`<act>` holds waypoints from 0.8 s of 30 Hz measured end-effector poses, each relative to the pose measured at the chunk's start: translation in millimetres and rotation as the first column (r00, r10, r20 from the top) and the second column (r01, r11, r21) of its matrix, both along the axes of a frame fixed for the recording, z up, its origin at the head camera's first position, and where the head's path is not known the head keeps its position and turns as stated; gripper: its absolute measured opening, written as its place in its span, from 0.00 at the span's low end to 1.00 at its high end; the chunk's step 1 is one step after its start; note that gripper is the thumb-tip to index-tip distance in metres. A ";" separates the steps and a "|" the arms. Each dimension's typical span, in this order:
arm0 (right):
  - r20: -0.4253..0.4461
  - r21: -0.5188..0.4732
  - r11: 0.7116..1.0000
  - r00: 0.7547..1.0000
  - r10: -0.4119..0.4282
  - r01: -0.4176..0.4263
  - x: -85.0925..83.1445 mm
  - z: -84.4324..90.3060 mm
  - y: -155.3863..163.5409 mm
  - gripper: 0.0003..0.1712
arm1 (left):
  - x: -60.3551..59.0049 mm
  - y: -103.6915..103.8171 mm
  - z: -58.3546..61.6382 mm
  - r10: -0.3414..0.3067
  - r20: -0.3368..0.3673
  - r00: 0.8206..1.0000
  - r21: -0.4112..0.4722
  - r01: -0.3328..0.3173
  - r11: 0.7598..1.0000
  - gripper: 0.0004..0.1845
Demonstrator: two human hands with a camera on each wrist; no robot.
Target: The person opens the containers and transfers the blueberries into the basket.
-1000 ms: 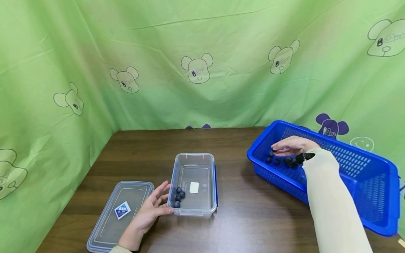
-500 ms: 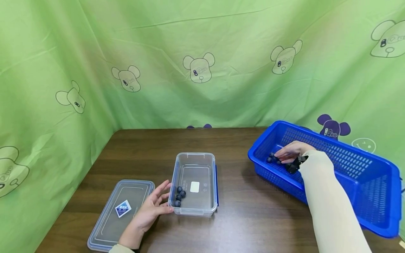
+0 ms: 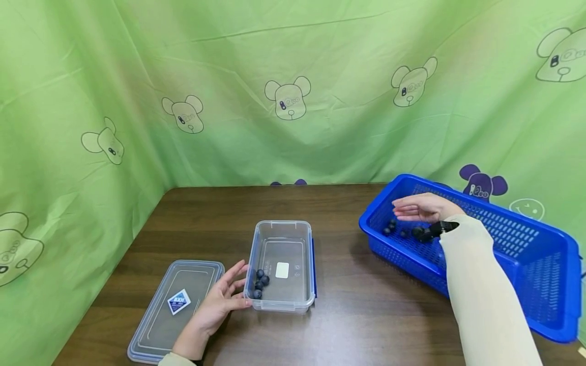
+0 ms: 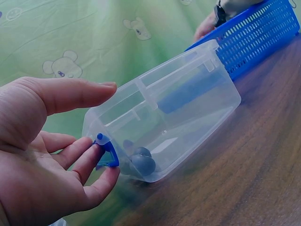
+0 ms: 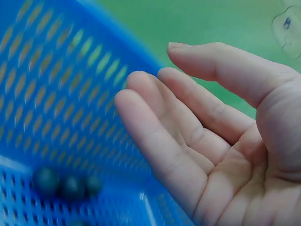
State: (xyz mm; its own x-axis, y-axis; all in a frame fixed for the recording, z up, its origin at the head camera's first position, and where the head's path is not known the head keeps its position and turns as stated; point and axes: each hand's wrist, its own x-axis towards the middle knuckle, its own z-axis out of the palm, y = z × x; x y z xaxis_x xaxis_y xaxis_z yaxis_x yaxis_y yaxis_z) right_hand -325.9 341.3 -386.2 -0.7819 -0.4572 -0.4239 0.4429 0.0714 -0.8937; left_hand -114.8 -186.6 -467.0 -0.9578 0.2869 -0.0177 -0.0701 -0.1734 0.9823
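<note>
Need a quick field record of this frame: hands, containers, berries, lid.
left hand: open, fingers touching the near left corner of the clear box
right hand: open, empty, over the blue basket
berries in box: a few, near left corner
berries in basket: several loose, left end
lid: flat on table, left of box, not on it

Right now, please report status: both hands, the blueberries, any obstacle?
Left hand open, fingers touching clear container. Right hand open, empty, above blueberries in blue basket. Nothing blocking.
</note>
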 end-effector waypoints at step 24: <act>-0.153 0.053 0.971 0.959 0.239 -0.234 4.3 25.0 -161.8 0.13 | -0.3 0.4 -0.2 0.003 0.012 1.000 -0.009 -0.003 1.000 0.53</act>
